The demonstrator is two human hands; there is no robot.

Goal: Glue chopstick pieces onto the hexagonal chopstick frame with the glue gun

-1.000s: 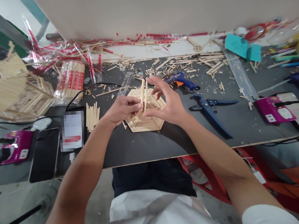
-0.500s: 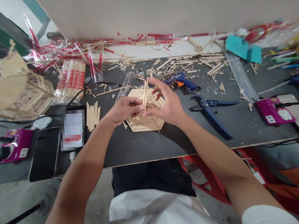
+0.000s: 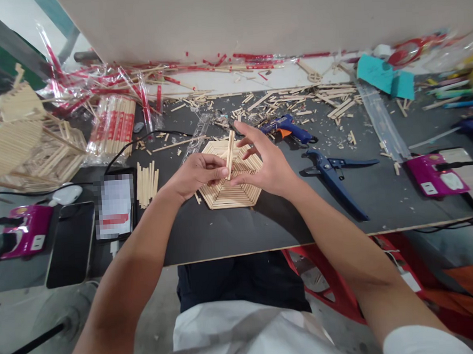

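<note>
Between the thumb and fingers of my left hand [image 3: 202, 173] I pinch a few thin wooden sticks [image 3: 230, 151], held nearly upright. My right hand [image 3: 266, 162] is just to their right, thumb and fingers spread apart around the sticks without closing on them. Beneath both hands lies an octagon-like panel [image 3: 233, 203] built of pale wooden sticks in rings, its middle partly hidden by my hands. A small pile of cut sticks [image 3: 146, 183] lies left of the panel.
Behind my right hand is a blue glue gun [image 3: 287, 128]; blue cutters [image 3: 335, 179] lie to the right. Two phones [image 3: 115, 206] and a purple power socket [image 3: 27, 230] sit left. Bagged sticks [image 3: 111, 126], a stick-built model [image 3: 29, 141] and scattered offcuts [image 3: 272, 104] occupy the back.
My right hand has shifted slightly right, its thumb and fingertips now clear of the sticks. My left hand keeps hold of the sticks, almost still.
</note>
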